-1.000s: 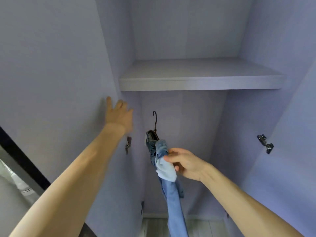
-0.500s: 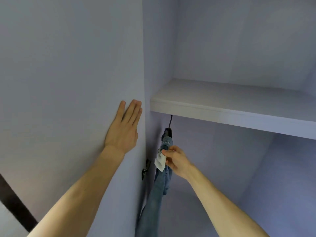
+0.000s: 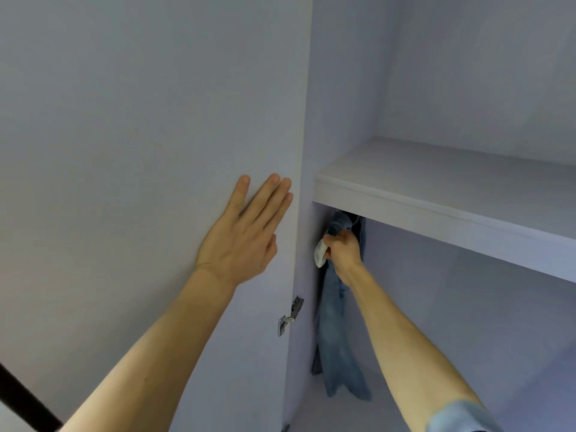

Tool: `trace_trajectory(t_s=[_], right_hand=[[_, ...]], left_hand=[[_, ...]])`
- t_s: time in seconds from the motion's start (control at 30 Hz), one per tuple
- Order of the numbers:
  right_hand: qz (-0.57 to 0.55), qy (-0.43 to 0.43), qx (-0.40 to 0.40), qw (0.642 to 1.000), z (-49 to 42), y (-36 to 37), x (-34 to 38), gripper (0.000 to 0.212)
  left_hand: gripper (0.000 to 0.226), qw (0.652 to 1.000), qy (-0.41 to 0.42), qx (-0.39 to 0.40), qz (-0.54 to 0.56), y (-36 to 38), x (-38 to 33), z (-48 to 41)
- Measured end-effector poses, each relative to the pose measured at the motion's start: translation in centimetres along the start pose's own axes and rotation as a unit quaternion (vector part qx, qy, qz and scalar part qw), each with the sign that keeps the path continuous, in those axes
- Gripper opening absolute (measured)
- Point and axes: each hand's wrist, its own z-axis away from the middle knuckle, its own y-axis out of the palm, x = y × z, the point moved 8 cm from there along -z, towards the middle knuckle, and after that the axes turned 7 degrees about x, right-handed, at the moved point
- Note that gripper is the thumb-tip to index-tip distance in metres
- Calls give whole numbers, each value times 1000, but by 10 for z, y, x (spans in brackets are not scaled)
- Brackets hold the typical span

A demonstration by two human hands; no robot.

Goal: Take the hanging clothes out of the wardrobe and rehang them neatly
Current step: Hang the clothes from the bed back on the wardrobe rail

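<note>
Right hand (image 3: 343,251) grips jeans (image 3: 336,338) just under shelf (image 3: 436,210), left hand (image 3: 244,238) flat on door (image 3: 124,151); best keep them level while hanging.

We see the wardrobe door (image 3: 140,120), filling the left of the frame, as a pale board, matt and smooth with a faint fine texture. We cannot tell whether it is painted or laminated. The shelf (image 3: 436,182) at the right has the same matt, smooth finish, a little brighter along its rounded front edge. At centre, the jeans (image 3: 336,338) are blue denim, a matt woven cloth faded in streaks. A white flap (image 3: 320,255) at their top looks like thinner, smoother cloth. The hinge (image 3: 291,311) below the middle is bare silvery metal with a dull shine. At lower right, a sleeve (image 3: 458,416) is light-blue cloth.
</note>
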Motion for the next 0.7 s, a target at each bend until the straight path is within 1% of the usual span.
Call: trace_trajectory(t_s=[0.07,0.13,0.2,0.3,0.37,0.43,0.47,0.5,0.53,0.57,0.6,0.67,0.7], right_hand=[[27,7,0,1000,-10,-9,-8,42],[46,15,-7,999,-17,-19,-21,50],[50,22,-9,998,-26,-27,-37,54],[62,33,12,997,-35,-28,-44,53],[62,37,10,997,-42,-27,-44,47],[67,58,-23,996,-48,-27,-48,29],[79,63,-24,995,-50,-24,-51,20],[95,65,-16,993,-56,-19,-57,25],[121,72,-10,990,-61,-13,-63,34],[134,82,-9,988,-63,-9,-68,38],[151,92,-11,984,-71,-9,-80,32],[179,80,-18,981,-65,-5,-69,13],[190,71,-13,979,-65,-4,-67,10]], left_hand=[[70,1000,-3,-7,1,-2,0,-1],[69,1000,-2,-11,-4,-4,0,-1],[69,1000,-2,-11,-1,-4,0,-1],[70,1000,-8,-3,-4,-1,-4,-2],[71,1000,-16,1,-10,1,-8,-3],[71,1000,-24,-1,-20,3,-9,-4],[71,999,-25,-2,-21,3,-9,-5],[71,999,-25,-2,-20,3,-8,-5],[70,1000,-25,0,-18,3,-8,-5],[70,999,-26,2,-19,3,-9,-4],[70,999,-27,2,-20,2,-9,-4],[70,999,-29,5,-20,1,-11,-5],[71,999,-29,6,-18,0,-12,-4]])
